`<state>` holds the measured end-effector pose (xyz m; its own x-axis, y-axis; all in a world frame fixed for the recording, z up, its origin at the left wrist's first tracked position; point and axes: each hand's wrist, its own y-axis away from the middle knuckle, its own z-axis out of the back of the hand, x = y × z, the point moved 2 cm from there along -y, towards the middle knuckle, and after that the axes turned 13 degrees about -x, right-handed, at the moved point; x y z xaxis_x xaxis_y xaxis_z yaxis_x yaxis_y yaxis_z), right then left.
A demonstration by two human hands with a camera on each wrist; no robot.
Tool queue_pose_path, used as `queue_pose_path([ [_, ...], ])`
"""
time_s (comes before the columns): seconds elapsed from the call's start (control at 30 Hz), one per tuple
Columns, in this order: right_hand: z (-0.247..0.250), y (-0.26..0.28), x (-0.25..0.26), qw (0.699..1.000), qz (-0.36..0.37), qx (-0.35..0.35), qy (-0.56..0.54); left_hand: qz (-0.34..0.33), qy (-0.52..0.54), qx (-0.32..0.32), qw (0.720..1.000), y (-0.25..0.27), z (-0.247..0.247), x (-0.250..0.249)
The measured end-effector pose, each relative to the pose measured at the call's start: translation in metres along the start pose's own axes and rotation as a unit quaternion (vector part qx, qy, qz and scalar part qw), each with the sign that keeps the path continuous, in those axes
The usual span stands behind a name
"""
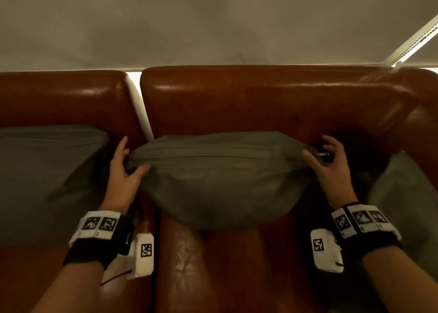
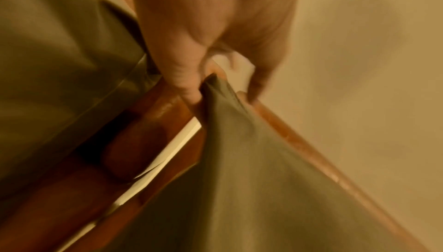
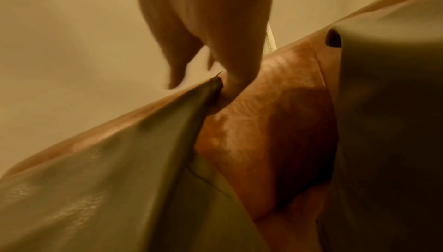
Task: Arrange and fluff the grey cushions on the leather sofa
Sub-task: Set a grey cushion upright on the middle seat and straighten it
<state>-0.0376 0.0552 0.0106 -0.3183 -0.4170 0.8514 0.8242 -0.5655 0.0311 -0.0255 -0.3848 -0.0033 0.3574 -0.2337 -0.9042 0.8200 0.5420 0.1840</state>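
Note:
The middle grey cushion (image 1: 213,182) stands on its edge against the brown leather sofa back (image 1: 260,104), zipper seam on top. My left hand (image 1: 134,155) grips its top left corner, thumb in front and fingers behind; the left wrist view shows that corner (image 2: 215,89) pinched. My right hand (image 1: 320,146) holds the top right corner by the zipper pull (image 1: 322,154), thumb on the front, fingers curved behind. In the right wrist view the corner (image 3: 210,89) sits against the thumb. A second grey cushion (image 1: 47,175) lies at the left, a third (image 1: 407,194) at the right.
A narrow pale gap (image 1: 139,108) splits the two sofa back sections. The leather seat (image 1: 225,265) in front of the middle cushion is bare. A plain wall (image 1: 213,23) rises behind the sofa, with a pale strip (image 1: 414,40) at upper right.

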Motion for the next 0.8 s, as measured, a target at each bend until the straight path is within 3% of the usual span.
queue_pose_path([
  [0.1, 0.001, 0.006, 0.013, 0.981, 0.11, 0.13, 0.093, -0.118, -0.119, 0.059, 0.984, -0.002, 0.0, -0.013],
  [0.17, 0.006, 0.003, 0.024, 0.963, 0.179, 0.13, 0.152, -0.182, -0.196, 0.065, 0.961, -0.006, 0.005, -0.018],
  [0.3, 0.028, 0.003, 0.05, 0.948, 0.269, 0.09, 0.145, -0.364, -0.216, 0.038, 0.905, -0.01, 0.021, -0.039],
  [0.37, 0.031, 0.002, 0.052, 0.948, 0.288, 0.055, 0.125, -0.388, -0.221, 0.014, 0.895, -0.014, 0.027, -0.049],
  [0.43, 0.027, 0.003, 0.048, 0.947, 0.28, 0.076, 0.139, -0.396, -0.244, 0.025, 0.885, -0.015, 0.028, -0.055],
  [0.5, 0.028, 0.007, 0.038, 0.946, 0.28, 0.095, 0.135, -0.391, -0.245, 0.033, 0.887, -0.01, 0.03, -0.051],
  [0.57, 0.028, 0.011, 0.037, 0.95, 0.29, 0.074, 0.095, -0.354, -0.183, 0.022, 0.917, 0.0, 0.034, -0.045],
  [0.67, 0.022, 0.014, 0.024, 0.965, 0.232, 0.079, 0.09, -0.314, -0.17, 0.041, 0.933, 0.006, 0.026, -0.028],
  [0.73, 0.013, 0.009, 0.01, 0.985, 0.143, 0.071, 0.06, -0.243, -0.148, 0.045, 0.958, 0.009, 0.017, -0.017],
  [0.8, 0.005, 0.009, -0.001, 0.996, -0.022, 0.06, -0.055, -0.095, -0.041, -0.02, 0.994, 0.014, 0.013, -0.014],
])
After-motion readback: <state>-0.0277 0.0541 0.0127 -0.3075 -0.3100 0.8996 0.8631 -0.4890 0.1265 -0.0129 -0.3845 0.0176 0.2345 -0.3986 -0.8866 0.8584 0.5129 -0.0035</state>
